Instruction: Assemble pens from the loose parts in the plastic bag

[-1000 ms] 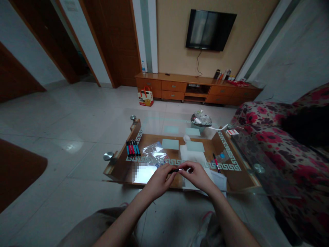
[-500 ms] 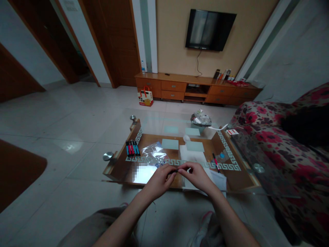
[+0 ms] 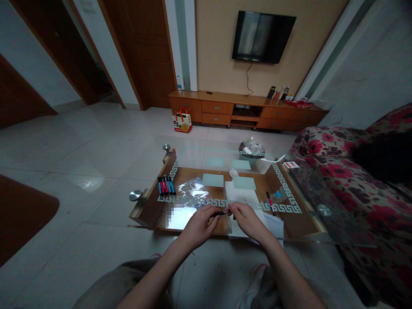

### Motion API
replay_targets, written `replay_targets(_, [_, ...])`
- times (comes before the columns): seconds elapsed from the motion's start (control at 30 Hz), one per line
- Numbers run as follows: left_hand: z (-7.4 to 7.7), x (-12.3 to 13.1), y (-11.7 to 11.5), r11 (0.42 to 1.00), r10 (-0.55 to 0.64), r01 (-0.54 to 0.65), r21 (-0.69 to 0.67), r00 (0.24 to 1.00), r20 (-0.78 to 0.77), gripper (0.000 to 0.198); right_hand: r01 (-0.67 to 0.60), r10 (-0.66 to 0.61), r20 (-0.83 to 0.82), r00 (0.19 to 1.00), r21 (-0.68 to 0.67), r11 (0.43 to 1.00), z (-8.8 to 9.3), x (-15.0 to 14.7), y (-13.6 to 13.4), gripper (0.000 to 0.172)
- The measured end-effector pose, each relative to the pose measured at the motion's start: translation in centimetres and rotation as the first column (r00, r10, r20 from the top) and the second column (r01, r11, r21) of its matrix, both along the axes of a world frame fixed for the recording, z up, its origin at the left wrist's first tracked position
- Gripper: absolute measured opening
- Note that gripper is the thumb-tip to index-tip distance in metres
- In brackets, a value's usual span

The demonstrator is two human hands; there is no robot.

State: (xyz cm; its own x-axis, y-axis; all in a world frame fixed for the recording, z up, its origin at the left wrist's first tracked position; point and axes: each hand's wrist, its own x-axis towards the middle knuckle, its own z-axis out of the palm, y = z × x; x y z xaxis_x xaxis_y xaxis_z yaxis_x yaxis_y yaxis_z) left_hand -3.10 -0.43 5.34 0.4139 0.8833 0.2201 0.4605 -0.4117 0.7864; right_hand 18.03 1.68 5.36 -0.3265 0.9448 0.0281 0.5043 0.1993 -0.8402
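My left hand [image 3: 198,225] and my right hand [image 3: 247,220] meet over the near edge of a glass coffee table [image 3: 291,201]. Between their fingertips they pinch a thin dark pen [image 3: 221,213], lying almost level. The left hand grips its dark end and the right hand closes on the other end. Under the right hand lies white paper [image 3: 273,225]. A crinkled clear plastic bag [image 3: 192,189] sits just beyond the left hand.
A row of several red and blue pens [image 3: 165,185] lies at the table's left. A single red-and-black pen [image 3: 270,202] lies at the right. A floral sofa [image 3: 360,180] flanks the right side. A wooden TV cabinet [image 3: 244,110] and wall TV [image 3: 262,37] stand behind.
My right hand has slid slightly left along the pen, closing the gap to the left hand. Everything on the table stays put.
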Motion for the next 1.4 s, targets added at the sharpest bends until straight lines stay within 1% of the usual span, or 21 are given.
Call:
replay_targets(0.1, [-0.4,-0.2,0.1,0.999,0.038,-0.038,0.011,0.999,-0.004,0.026,0.035,-0.034,-0.010,0.999,0.036,0.999,0.1,0.0,0.1,0.024])
replay_targets(0.23, [-0.3,-0.3,0.1,1.000,0.029,-0.029,0.001,0.999,-0.025,0.024,-0.003,0.003,0.000,1.000,0.050,0.999,0.2,-0.3,-0.2,0.015])
replay_targets(0.27, [-0.2,-0.3,0.0,1.000,0.020,-0.020,-0.002,0.999,-0.025,0.024,-0.011,0.010,0.015,1.000,0.058,0.998,0.2,-0.3,-0.2,0.016])
replay_targets(0.4, [0.2,-0.1,0.0,1.000,-0.026,0.025,-0.008,1.000,-0.016,0.024,-0.051,0.045,0.090,0.995,0.062,0.997,0.2,-0.5,-0.4,0.031])
replay_targets(0.43, [0.2,-0.1,0.0,1.000,-0.027,0.027,-0.009,0.999,-0.018,0.024,-0.059,0.054,0.091,0.994,0.056,0.997,0.3,-0.5,-0.5,0.032])
replay_targets(0.47, [0.2,-0.1,0.0,1.000,-0.022,0.022,-0.008,1.000,-0.021,0.023,-0.062,0.058,0.081,0.995,0.048,0.997,0.4,-0.5,-0.5,0.030])
replay_targets(0.57, [0.3,-0.1,0.0,1.000,0.000,0.000,-0.011,1.000,-0.026,0.023,-0.052,0.051,0.033,0.998,0.031,0.998,0.7,-0.6,-0.6,0.017])
replay_targets(0.63, [0.2,-0.2,0.0,1.000,-0.001,0.000,-0.014,1.000,-0.027,0.023,-0.051,0.050,0.039,0.998,0.026,0.998,0.7,-0.6,-0.7,0.016])
replay_targets(0.8, [-0.1,-0.1,0.0,0.999,-0.036,0.036,-0.009,0.999,-0.007,0.023,-0.084,0.080,0.105,0.991,0.036,0.996,0.3,-0.6,-0.5,0.032])
replay_targets(1.0, [-0.1,0.1,0.1,0.999,-0.036,0.036,0.003,0.999,-0.011,0.023,-0.087,0.083,0.070,0.994,0.046,0.995,0.9,-0.6,-0.7,0.022])
replay_targets(1.1, [0.0,0.2,0.1,0.998,-0.055,0.055,0.012,0.998,-0.003,0.022,-0.090,0.084,0.083,0.993,0.070,0.993,1.0,-0.8,-0.7,0.027])
replay_targets(1.2, [0.1,0.2,0.1,0.998,-0.060,0.060,0.030,0.998,0.012,0.021,-0.085,0.078,0.090,0.993,0.076,0.993,0.7,-1.0,-0.7,0.032])
replay_targets(1.4, [0.2,0.2,0.0,0.999,-0.043,0.043,0.027,0.999,-0.009,0.022,-0.057,0.054,0.077,0.996,0.047,0.997,0.1,-1.1,-0.8,0.041])
